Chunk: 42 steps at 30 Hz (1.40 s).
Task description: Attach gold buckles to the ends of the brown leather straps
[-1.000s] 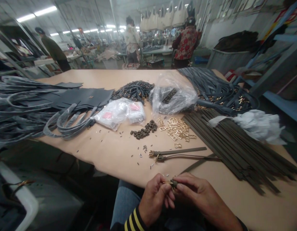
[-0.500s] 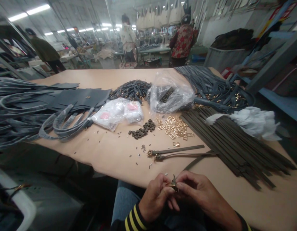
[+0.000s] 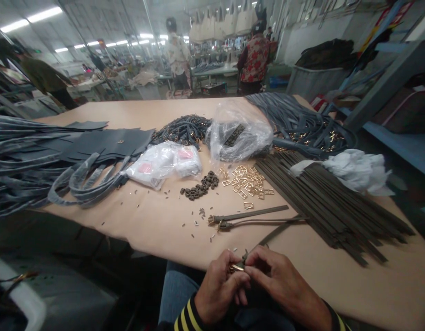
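Near the table's front edge, my left hand (image 3: 221, 286) pinches a gold buckle (image 3: 237, 267) between thumb and fingers. My right hand (image 3: 279, 280) is closed on a dark olive strap (image 3: 267, 239), gripping it right beside the buckle. The strap runs from my fingers up and right across the table. How it passes through the buckle is partly hidden by my fingers. Just beyond lie two straps with buckles fitted, a flat strap (image 3: 253, 213) and a curved strap (image 3: 263, 222).
Loose gold buckles (image 3: 246, 181) lie in a heap beside small dark loops (image 3: 200, 186). A stack of olive straps (image 3: 329, 211) spreads to the right. Plastic bags (image 3: 164, 163), grey-blue panels (image 3: 109, 142) and bundled straps (image 3: 302, 119) lie farther back. Co-workers stand beyond the table.
The buckle has turned flatter in my fingers, and both hands have drawn slightly closer to each other. The whole view has shifted a little.
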Each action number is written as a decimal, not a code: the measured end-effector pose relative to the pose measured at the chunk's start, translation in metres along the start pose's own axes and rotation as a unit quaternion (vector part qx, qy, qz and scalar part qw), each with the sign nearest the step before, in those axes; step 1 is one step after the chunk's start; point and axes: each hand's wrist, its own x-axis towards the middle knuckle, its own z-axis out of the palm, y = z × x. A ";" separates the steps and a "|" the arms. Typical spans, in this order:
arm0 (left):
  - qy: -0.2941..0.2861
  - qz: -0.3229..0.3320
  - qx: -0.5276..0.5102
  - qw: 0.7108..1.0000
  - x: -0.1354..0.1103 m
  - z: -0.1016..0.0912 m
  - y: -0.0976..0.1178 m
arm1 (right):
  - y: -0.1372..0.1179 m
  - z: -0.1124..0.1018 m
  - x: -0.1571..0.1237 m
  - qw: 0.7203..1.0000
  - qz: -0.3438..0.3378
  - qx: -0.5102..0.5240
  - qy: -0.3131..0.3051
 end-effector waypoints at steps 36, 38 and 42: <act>0.129 0.008 -0.042 0.991 0.006 0.011 0.009 | 0.023 0.001 0.007 0.926 -0.257 -0.276 0.031; 0.103 0.002 -0.032 0.994 0.006 0.011 0.009 | 0.028 0.005 0.006 0.925 -0.263 -0.273 0.038; 0.102 0.014 0.018 0.994 0.006 0.010 0.006 | 0.025 0.006 0.006 0.934 -0.244 -0.259 0.024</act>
